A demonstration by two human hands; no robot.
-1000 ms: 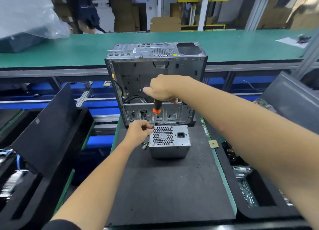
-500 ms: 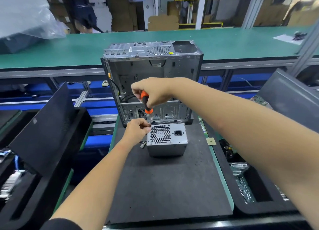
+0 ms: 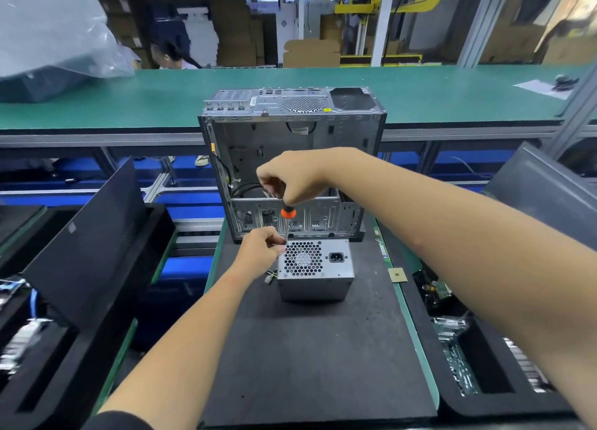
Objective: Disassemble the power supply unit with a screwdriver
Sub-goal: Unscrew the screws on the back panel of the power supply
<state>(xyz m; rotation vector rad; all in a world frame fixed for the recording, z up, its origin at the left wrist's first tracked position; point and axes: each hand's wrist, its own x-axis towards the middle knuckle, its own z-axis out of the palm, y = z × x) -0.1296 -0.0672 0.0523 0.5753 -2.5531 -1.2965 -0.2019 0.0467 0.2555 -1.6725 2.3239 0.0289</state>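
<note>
Gripping the screwdriver [image 3: 286,214] in my closed right hand [image 3: 292,179], I stand it upright on the power supply unit [image 3: 315,269], which sits mid-mat [image 3: 319,358] before the open case [image 3: 292,161]. My left hand [image 3: 260,252] pinches its shaft at the unit's top-left corner.

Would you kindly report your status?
Right hand gripping orange-collared screwdriver, tip at grey metal power supply corner. Left hand steadying it. Nothing obstructing.

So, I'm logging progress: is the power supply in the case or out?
Out. The power supply sits on the black mat in front of the open case.
</note>
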